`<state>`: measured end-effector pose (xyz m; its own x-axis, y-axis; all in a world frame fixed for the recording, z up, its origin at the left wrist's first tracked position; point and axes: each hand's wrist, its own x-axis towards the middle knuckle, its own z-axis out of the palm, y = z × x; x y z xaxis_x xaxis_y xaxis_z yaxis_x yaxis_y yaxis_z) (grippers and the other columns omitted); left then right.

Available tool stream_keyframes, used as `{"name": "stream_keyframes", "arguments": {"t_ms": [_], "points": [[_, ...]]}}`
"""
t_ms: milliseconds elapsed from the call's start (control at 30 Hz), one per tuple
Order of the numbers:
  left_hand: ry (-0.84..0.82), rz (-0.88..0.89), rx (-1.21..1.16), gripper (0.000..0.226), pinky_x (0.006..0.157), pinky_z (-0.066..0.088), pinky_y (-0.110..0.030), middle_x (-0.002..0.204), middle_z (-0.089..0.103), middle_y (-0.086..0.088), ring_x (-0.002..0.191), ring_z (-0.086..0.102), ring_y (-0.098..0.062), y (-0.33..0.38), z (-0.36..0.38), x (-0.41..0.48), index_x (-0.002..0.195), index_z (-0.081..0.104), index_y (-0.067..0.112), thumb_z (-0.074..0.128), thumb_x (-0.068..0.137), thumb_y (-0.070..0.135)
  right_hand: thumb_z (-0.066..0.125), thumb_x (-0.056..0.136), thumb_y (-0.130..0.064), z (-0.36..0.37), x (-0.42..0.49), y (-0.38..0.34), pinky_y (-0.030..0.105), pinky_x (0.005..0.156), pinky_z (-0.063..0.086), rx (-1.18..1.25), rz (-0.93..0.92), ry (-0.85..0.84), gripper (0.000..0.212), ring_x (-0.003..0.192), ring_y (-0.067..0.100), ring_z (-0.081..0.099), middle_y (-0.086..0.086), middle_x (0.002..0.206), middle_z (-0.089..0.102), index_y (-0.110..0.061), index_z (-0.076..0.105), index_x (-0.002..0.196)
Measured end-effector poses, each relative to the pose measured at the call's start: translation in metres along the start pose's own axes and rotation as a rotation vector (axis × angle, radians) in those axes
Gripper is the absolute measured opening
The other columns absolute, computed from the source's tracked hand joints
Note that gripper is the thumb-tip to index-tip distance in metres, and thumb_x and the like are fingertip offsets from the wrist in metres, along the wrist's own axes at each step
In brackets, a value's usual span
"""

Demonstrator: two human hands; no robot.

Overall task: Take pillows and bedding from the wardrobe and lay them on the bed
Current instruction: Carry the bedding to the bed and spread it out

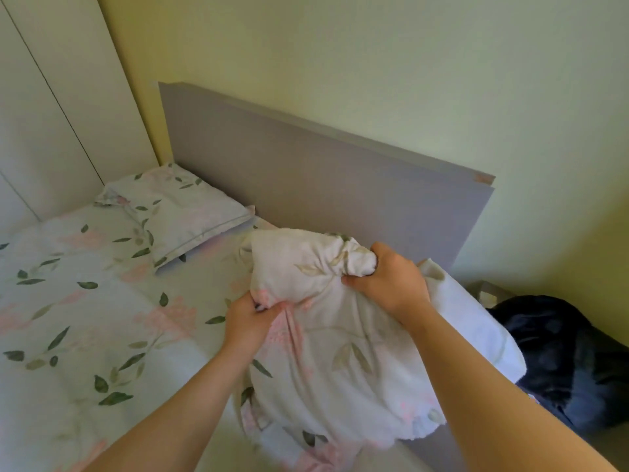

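I hold a floral pillowcase (326,362) bunched over a white pillow (476,321) above the right side of the bed (78,321). My left hand (248,321) grips a fold of the pillowcase near its lower left. My right hand (388,277) clutches a gathered corner at its top. The pillow's bare white end sticks out to the right behind my right forearm. A second pillow (180,212) in the same floral cover lies flat at the head of the bed on the left side. The bed carries a matching leaf-and-pink-flower sheet.
A grey headboard (323,172) runs along the pale yellow wall behind the bed. White wardrobe doors (51,114) stand at the left, against the bed's far side. A dark blue-black bundle (571,362) lies on something to the right of the bed.
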<state>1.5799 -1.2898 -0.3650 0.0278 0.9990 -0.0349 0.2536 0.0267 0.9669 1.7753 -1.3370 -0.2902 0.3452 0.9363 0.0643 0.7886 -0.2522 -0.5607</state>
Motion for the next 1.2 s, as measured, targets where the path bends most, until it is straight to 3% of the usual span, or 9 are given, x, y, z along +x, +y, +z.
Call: {"name": "stream_keyframes", "arguments": {"t_ms": [200,333,533,633,767,867,967,1067,1200], "points": [[0.136,0.194,-0.046,0.010,0.066,0.042,-0.016,0.088,0.063,0.002,0.085,0.058,-0.015,0.061,0.006,0.018,0.088,0.063,0.017,0.066,0.082,0.011,0.071,0.072,-0.049,-0.044,0.017,-0.006,0.037,0.071,0.046,0.177,-0.001,0.202,0.043,0.087,0.027,0.060,0.000,0.082,0.061,-0.013,0.049,0.086],[0.096,0.242,0.003,0.007,0.080,0.050,-0.036,0.080,0.065,0.002,0.084,0.061,-0.022,0.078,0.005,0.030,0.079,0.064,0.020,0.067,0.080,0.014,0.071,0.073,-0.049,-0.048,0.019,0.001,0.038,0.076,0.047,0.306,0.057,0.226,0.044,0.092,0.028,0.060,-0.002,0.082,0.060,-0.014,0.047,0.086],[-0.001,0.227,0.365,0.018,0.063,0.039,-0.033,0.083,0.065,-0.021,0.080,0.059,-0.033,0.046,0.012,0.035,0.081,0.059,-0.004,0.065,0.081,0.013,0.060,0.080,-0.054,0.004,0.010,0.033,0.045,0.104,0.035,-0.052,0.158,0.040,0.065,0.121,0.033,0.046,0.010,0.132,0.049,-0.017,0.041,0.130],[-0.131,0.212,0.488,0.027,0.064,0.039,-0.032,0.083,0.066,-0.018,0.077,0.058,-0.028,0.026,0.021,0.028,0.083,0.062,0.000,0.067,0.078,0.026,0.061,0.078,-0.024,0.028,0.003,0.030,0.041,0.103,0.030,-0.207,-0.061,0.234,0.071,0.125,0.033,0.040,0.011,0.143,0.041,-0.022,0.031,0.142],[-0.296,0.250,0.524,0.019,0.061,0.037,-0.031,0.082,0.063,-0.009,0.078,0.057,-0.026,0.018,0.032,0.023,0.082,0.061,0.004,0.069,0.079,0.021,0.069,0.062,-0.034,0.066,0.001,0.035,0.042,0.099,0.042,-0.516,-0.510,0.304,0.074,0.122,0.027,0.040,0.005,0.134,0.058,-0.025,0.043,0.131],[-0.376,0.253,0.627,0.022,0.052,0.030,-0.023,0.070,0.053,0.002,0.071,0.049,-0.020,0.010,0.036,0.021,0.067,0.051,0.017,0.068,0.081,0.023,0.084,0.044,-0.040,0.074,0.002,0.043,0.036,0.088,0.047,-0.608,-0.428,0.218,0.078,0.098,0.023,0.064,-0.003,0.108,0.069,-0.029,0.060,0.118],[-0.413,0.294,0.590,0.018,0.050,0.032,-0.016,0.061,0.047,0.009,0.058,0.043,-0.012,-0.004,0.040,0.015,0.073,0.055,0.014,0.069,0.080,0.022,0.086,0.037,-0.025,0.069,0.003,0.044,0.032,0.074,0.030,-0.687,-0.410,0.221,0.043,0.061,0.019,0.059,-0.007,0.062,0.063,-0.028,0.072,0.078],[-0.479,0.342,0.591,0.041,0.071,0.036,-0.010,0.104,0.064,-0.002,0.090,0.055,-0.015,-0.016,0.040,0.015,0.117,0.059,0.013,0.071,0.078,0.022,0.084,0.031,-0.012,0.063,-0.003,0.047,0.029,0.064,0.021,-0.714,-0.393,0.186,0.032,0.048,0.018,0.050,-0.009,0.042,0.052,-0.025,0.065,0.054],[-0.576,0.149,1.012,0.096,0.110,0.026,-0.050,0.150,0.023,0.003,0.138,0.026,-0.025,-0.040,0.029,0.025,0.143,0.014,0.034,0.075,0.069,0.038,0.080,0.027,-0.006,0.051,-0.007,0.058,0.027,0.059,0.023,-0.679,-0.344,0.253,0.038,0.042,0.019,0.047,-0.007,0.039,0.050,-0.026,0.065,0.056]]}}
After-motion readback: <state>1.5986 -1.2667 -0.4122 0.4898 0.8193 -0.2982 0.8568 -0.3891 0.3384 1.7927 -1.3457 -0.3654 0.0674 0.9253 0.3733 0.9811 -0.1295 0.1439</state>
